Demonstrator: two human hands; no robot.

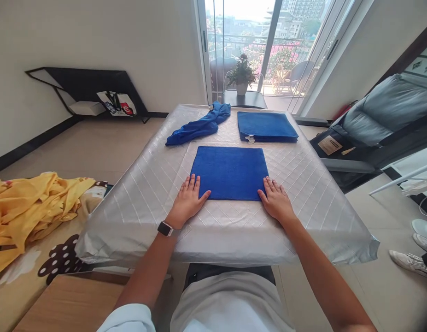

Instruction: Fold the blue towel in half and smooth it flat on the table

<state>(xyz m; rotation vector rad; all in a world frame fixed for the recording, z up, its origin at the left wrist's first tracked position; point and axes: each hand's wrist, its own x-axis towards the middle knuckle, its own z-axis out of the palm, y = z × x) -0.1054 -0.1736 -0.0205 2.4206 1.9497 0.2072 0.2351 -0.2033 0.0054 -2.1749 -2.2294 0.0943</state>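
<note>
A flat blue cloth [230,173], folded into a neat rectangle, lies in front of me on the table. My left hand [190,196] rests flat over its near left corner, fingers stretched out and thumb apart. On the near right corner lies my right hand [276,199], also flat with the fingers extended. Behind this cloth to the right is a stack of folded blue cloths [267,125], with a white tag [249,139] at its near edge. A crumpled blue cloth [199,127] is bunched at the far left of the table.
A silvery quilted tablecloth [158,184] covers the table. Left are a yellow fabric [37,207] and a wooden surface [71,304]. A grey armchair [382,115] stands to the right, near a person's shoes [408,262]. Beyond the table, a potted plant [242,76] sits by the glass door.
</note>
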